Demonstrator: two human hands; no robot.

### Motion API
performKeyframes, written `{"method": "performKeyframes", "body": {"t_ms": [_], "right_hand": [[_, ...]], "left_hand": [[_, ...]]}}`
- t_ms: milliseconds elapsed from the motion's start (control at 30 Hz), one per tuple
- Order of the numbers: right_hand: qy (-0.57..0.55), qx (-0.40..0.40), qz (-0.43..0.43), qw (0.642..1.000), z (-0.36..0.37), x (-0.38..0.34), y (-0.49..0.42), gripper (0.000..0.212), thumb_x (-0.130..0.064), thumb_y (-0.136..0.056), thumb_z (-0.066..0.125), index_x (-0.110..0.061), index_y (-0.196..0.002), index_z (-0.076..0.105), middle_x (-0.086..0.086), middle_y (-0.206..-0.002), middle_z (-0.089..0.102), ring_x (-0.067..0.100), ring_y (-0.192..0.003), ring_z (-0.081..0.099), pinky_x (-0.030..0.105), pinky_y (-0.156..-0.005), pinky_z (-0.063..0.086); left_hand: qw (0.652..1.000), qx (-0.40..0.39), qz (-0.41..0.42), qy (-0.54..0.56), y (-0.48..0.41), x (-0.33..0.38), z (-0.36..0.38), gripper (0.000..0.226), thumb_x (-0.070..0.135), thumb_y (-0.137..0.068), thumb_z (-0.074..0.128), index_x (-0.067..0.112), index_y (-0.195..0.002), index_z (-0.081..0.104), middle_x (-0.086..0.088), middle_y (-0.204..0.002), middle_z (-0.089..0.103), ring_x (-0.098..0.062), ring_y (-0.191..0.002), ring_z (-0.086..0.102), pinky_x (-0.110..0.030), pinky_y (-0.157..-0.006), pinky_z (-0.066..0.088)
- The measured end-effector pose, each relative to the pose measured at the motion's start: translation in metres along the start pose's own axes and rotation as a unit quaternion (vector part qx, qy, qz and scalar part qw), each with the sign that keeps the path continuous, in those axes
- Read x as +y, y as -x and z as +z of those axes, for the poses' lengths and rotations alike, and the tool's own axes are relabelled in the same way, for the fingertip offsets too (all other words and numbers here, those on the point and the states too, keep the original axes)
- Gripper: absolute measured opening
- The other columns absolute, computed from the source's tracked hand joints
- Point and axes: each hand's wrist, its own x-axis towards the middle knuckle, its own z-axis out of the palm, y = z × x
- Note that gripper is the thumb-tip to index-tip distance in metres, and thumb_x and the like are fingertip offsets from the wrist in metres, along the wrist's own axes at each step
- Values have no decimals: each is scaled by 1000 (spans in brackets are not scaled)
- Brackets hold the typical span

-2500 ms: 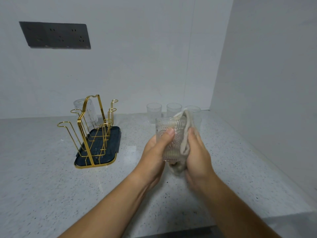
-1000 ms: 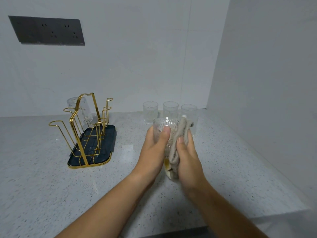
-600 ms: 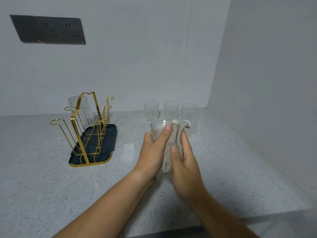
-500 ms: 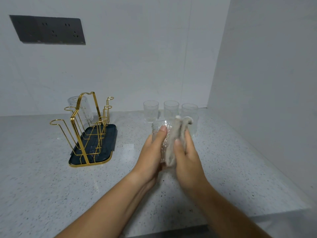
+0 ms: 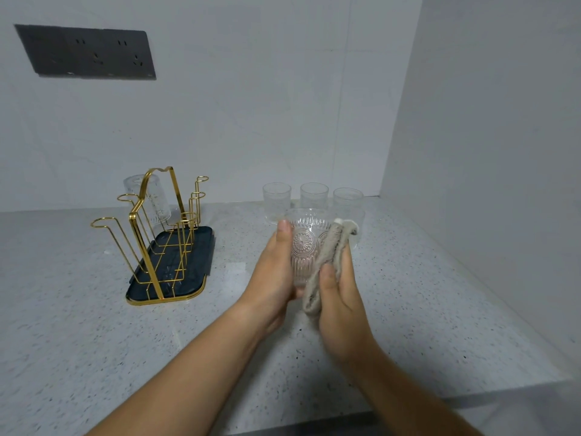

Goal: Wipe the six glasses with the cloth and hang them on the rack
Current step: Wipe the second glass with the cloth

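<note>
The embossed glass was up over the bench!
The left hand gripped it, the right hand pinched the beige cloth against its right side; the gold rack stood left, carrying an upturned glass.

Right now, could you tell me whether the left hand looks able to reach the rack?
Probably yes: the left hand, holding the glass, has only bare counter between it and the rack.

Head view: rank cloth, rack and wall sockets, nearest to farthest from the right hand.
1. cloth: gripped in the right hand, pressed against the glass.
2. rack: well off to the left.
3. sockets: upper left, beyond the rack.
</note>
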Motion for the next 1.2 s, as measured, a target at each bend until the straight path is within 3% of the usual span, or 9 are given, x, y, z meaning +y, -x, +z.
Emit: {"method": "performKeyframes", "body": {"t_ms": [133,300,400,467,600,733,833,1000,1200], "right_hand": [[9,-11,-2,1000,0,-9,-5,55,-30,-111,35,-41,-161,17,-17,-158,43,-5,-140,46,26,-116,39],[-36,37,36,998,-15,-32,-33,44,-36,-110,36,-36,-154,37,-10,-121,70,3,-96,75,13,-68,57],[-27,28,40,998,-16,-32,-29,39,-34,-109,38,-36,-147,46,-7,-114,75,7,-97,76,22,-76,61],[5,30,41,999,-21,-28,-22,34,-30,-109,40,-31,-140,53,-1,-111,77,12,-95,77,30,-77,63],[44,99,50,993,-41,-41,-35,22,-32,-108,43,-25,-124,56,-1,-99,74,2,-71,74,17,-56,56],[78,129,8,989,-53,-58,-53,13,-32,-107,49,-26,-108,61,-5,-96,74,3,-82,74,24,-68,56],[123,67,-26,990,-47,-68,-54,11,-30,-104,56,-28,-103,67,0,-93,75,13,-81,74,29,-67,60],[148,-80,-33,985,-47,-66,-41,26,-46,-101,50,-25,-114,61,-20,-76,70,-7,-69,64,11,-65,50],[278,-284,-52,916,-71,-62,-40,73,-83,-82,50,-37,-137,61,-19,-133,62,5,-132,53,33,-110,45]], "left_hand": [[998,-18,59,-13,3,0,3,50,52,-90,66,22,-129,62,-5,-122,75,-24,-114,73,-53,-102,56],[992,-80,-38,88,9,-7,1,49,49,-89,64,19,-127,70,-17,-122,75,-31,-103,73,-57,-99,53],[982,-100,-64,144,10,-9,-4,54,49,-90,61,13,-130,70,-21,-131,70,-36,-113,69,-62,-105,51],[973,-110,-80,185,10,-10,-10,52,48,-91,60,11,-125,72,-23,-131,70,-37,-110,70,-59,-96,56],[960,-100,-126,229,11,-16,-26,59,46,-77,81,12,-123,69,-20,-120,70,-33,-96,70,-42,-61,64],[955,-86,-130,254,11,-21,-29,65,37,-59,88,14,-116,66,-13,-110,69,-25,-88,68,-31,-52,59],[955,-99,-129,247,12,-19,-25,59,38,-65,89,14,-114,69,-11,-104,72,-23,-84,70,-28,-51,59],[948,-99,-134,271,12,-17,-25,39,42,-81,72,15,-109,78,-15,-110,71,-28,-94,64,-26,-48,56],[943,-141,-140,269,9,-17,-40,51,45,-72,82,15,-113,80,-16,-113,71,-27,-91,66,-23,-46,54]]}}
